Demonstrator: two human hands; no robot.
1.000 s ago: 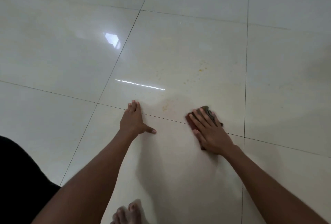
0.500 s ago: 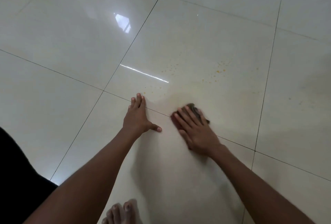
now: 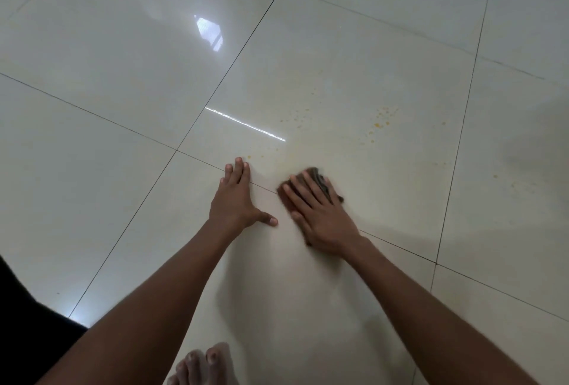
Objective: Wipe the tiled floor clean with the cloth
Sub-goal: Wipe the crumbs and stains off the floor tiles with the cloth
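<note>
No readable text, label, brand, number or sign anywhere in view: none on floor tiles (image 3: 354,61), none on cloth (image 3: 318,181).

Both bare forearms are reaching in from six o'clock toward twelve. The left hand (image 3: 237,200) is lying flat, palm down, fingers together pointing at twelve and the thumb sticking out toward three. The right hand (image 3: 320,215) is lying flat too, fingers spread and pointing toward eleven, pressing down. Bare toes (image 3: 203,363) are showing at six o'clock.
</note>
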